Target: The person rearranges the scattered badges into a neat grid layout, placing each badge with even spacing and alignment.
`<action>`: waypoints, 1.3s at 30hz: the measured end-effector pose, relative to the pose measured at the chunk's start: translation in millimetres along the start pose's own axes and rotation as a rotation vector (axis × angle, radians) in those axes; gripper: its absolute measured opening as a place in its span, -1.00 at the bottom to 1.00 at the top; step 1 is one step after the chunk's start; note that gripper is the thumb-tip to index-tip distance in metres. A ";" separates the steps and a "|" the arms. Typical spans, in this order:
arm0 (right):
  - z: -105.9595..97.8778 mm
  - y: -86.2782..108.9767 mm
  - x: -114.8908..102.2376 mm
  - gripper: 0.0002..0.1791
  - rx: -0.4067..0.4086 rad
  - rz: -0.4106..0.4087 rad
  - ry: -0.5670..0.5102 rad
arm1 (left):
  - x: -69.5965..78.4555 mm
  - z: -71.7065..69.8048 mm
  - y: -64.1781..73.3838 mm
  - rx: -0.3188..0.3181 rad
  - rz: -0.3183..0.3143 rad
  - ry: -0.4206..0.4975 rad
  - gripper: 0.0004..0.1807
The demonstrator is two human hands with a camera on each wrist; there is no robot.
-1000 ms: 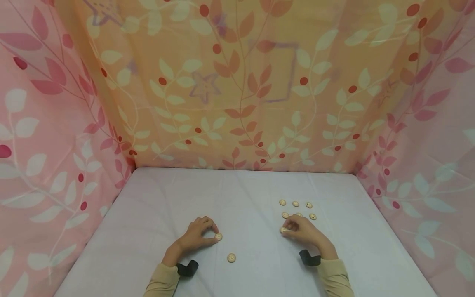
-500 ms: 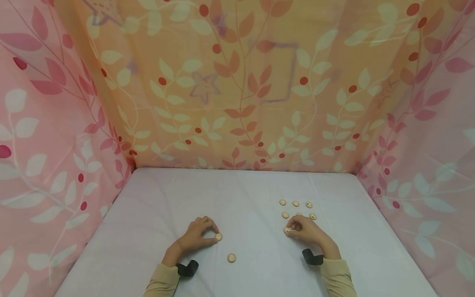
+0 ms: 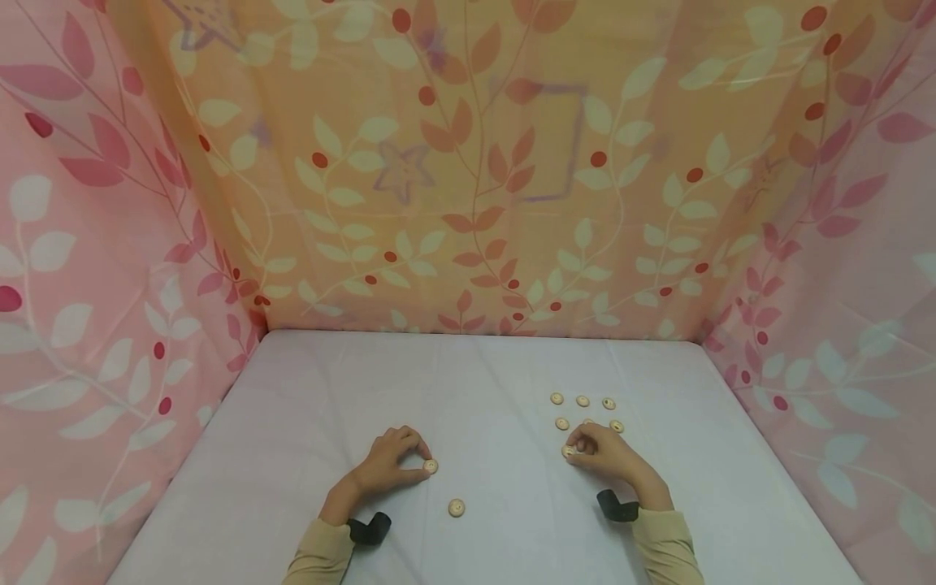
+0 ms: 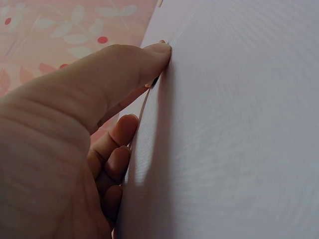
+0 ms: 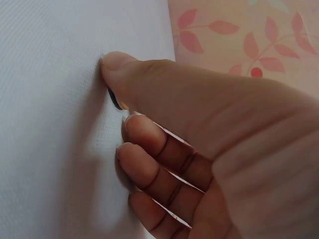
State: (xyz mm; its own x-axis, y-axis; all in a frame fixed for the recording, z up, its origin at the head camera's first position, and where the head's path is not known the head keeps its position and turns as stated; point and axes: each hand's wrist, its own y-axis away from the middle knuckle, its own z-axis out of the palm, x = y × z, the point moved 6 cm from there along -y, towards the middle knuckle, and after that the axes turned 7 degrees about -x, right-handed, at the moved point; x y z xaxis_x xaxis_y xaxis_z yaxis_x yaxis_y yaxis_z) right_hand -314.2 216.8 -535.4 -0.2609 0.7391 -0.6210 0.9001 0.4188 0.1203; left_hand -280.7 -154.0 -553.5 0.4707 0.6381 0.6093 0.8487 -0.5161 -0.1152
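On the white table, my left hand [image 3: 389,465] pinches a small round wooden button [image 3: 431,466] between thumb and index finger. In the left wrist view, the thumb [image 4: 129,64] hides most of that button, and the other fingers curl loosely by the cloth. Farther right, my right hand [image 3: 605,457] pinches a second button [image 3: 569,451] at the tabletop. Its thumb [image 5: 149,82] covers nearly all of this button in the right wrist view. Just beyond the right hand lie two rows of buttons, with one [image 3: 588,422] partly hidden behind the knuckles.
A loose button [image 3: 457,508] lies between the hands, nearer the front. The back row has buttons at its left [image 3: 557,399], middle [image 3: 582,401] and right [image 3: 608,403]. Floral curtains [image 3: 468,162] enclose the white table [image 3: 351,366] at the back and sides.
My right hand has slid its button a short way to the right and slightly back, under the rows. The left hand and its button have stayed put.
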 end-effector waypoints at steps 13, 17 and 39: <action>-0.6 1.7 -1.2 -0.76 0.019 0.036 -0.022 | -1.2 0.8 -0.6 0.002 0.022 -0.018 -0.81; -0.9 1.3 -1.9 -0.77 0.032 0.071 -0.022 | -1.7 1.1 -0.8 -0.007 0.026 -0.023 -0.81; 4.9 -4.6 -27.1 -0.77 0.060 -0.137 0.011 | 4.1 -2.4 0.9 -0.019 0.007 0.000 -0.81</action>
State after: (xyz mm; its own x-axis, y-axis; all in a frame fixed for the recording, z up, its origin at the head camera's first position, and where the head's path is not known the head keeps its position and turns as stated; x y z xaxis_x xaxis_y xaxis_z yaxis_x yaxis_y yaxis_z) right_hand -309.6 192.3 -522.9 -0.3861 0.6832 -0.6198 0.8750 0.4839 -0.0117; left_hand -278.6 -153.2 -549.3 0.4771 0.6343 0.6083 0.8405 -0.5316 -0.1049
